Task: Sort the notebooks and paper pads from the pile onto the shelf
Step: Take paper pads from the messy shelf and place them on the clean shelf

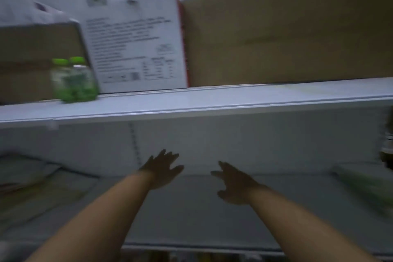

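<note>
The whole view is smeared by motion, so fine detail is lost. Both bare forearms reach away from the camera into the lower shelf [191, 208], a pale board with a pale back wall behind it. The left hand [162, 169] hovers above the middle of that board with its fingers spread and straight, holding nothing. The right hand [232, 183] is just to its right, apart from it, fingers also loose and spread, thumb turned inward, nothing in its grasp. Whether either hand touches the board cannot be told. On the left end of the lower shelf lies a flat stack [32, 178] of what look like paper pads or notebooks, well apart from the left hand; the blur hides how many there are. At the right end of the same shelf lies a flat greenish item [365, 189], too blurred to name, and a dark object [388, 147] shows at the right edge. Above, the upper shelf [212, 100] carries a long brown carton [287, 34] on the right, a white printed box [136, 49] with a red side standing just beside it, touching or nearly so, and another brown box [36, 55] at far left. Clear bottles with green caps [73, 81] stand near the front edge, in front of the white printed box's left corner.
</note>
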{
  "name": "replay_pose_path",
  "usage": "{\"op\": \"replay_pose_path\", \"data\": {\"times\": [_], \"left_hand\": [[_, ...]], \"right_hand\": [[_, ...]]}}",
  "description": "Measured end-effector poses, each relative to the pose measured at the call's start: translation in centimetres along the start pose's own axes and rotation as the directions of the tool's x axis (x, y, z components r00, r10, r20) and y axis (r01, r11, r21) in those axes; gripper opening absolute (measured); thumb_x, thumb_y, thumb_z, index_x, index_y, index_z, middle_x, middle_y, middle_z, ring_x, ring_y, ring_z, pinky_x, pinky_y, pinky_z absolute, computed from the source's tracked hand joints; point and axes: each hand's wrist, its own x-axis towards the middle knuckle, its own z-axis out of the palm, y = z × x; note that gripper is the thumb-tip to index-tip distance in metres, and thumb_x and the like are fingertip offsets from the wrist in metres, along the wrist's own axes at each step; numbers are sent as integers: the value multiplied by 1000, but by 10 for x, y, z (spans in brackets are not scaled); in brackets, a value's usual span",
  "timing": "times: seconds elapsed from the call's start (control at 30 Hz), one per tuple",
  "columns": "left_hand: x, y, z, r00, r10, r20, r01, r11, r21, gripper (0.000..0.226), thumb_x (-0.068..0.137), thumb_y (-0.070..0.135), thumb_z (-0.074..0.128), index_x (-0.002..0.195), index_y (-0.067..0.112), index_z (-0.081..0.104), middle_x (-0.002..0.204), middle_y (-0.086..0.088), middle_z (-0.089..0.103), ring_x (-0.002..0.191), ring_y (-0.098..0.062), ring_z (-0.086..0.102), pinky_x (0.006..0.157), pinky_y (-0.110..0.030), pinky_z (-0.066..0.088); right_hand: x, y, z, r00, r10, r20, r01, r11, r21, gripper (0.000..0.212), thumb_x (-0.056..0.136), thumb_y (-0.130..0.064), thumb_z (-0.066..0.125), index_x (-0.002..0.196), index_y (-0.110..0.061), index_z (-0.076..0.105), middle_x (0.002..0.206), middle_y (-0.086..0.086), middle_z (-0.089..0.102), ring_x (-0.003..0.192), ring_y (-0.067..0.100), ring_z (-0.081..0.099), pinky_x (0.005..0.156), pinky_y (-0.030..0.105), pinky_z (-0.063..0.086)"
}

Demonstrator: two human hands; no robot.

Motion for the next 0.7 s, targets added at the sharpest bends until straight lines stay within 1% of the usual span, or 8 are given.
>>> {"op": "replay_pose_path", "data": {"times": [0.1,0.23,0.3,0.37,0.43,0.53,0.63,0.7], "left_hand": [[-85,-87,-14,987,-163,9,163,986,25,64,99,53,26,153,25,7,161,3,3,148,-15,-3,120,-38,4],[-202,-178,-19,930,-368,-13,368,930,-7,66,99,51,29,153,21,7,161,-1,7,148,-17,0,120,-40,6],[-249,-214,-23,899,-437,-23,436,899,-46,64,100,49,29,153,21,7,161,0,5,148,-16,-2,120,-39,6],[-287,-246,-29,866,-495,-71,485,866,-118,62,100,48,30,153,22,10,161,1,6,148,-15,-2,119,-36,8],[-314,-277,-30,829,-548,-114,525,832,-180,61,99,48,32,152,24,14,160,2,9,148,-14,-1,119,-35,9],[-339,-318,-19,778,-620,-102,584,774,-245,62,98,50,34,152,27,15,161,3,8,148,-13,0,118,-33,10],[-344,-353,-11,763,-645,-47,614,746,-257,63,97,52,36,152,31,14,161,4,4,148,-15,0,119,-34,9],[-341,-380,-11,770,-638,-2,626,756,-192,64,97,52,34,152,29,11,161,4,4,148,-15,-2,119,-34,7]], "right_hand": [[17,-102,27,987,-120,103,128,989,-76,70,93,-38,49,151,-31,11,159,-2,-10,147,16,-3,119,31,10],[35,-229,58,955,-254,156,272,956,-109,68,91,-38,52,150,-27,20,159,6,7,144,25,20,116,36,24],[44,-286,74,927,-318,198,344,932,-113,66,90,-37,53,148,-26,25,157,7,17,140,28,28,113,38,29],[52,-338,87,890,-392,234,420,904,-83,63,91,-34,50,148,-25,25,157,8,17,140,28,27,113,39,29],[60,-381,97,848,-465,253,494,868,-60,59,91,-32,48,146,-22,29,156,9,19,138,30,29,112,40,30],[74,-431,113,791,-524,315,571,818,-73,54,92,-31,48,143,-19,34,152,12,25,134,32,33,109,41,34],[108,-470,127,763,-541,355,600,796,-77,50,93,-29,49,141,-20,37,149,14,29,131,33,36,107,42,36],[139,-494,132,763,-564,316,610,790,-61,47,90,-29,52,136,-22,43,141,13,37,126,33,41,102,40,40]]}}
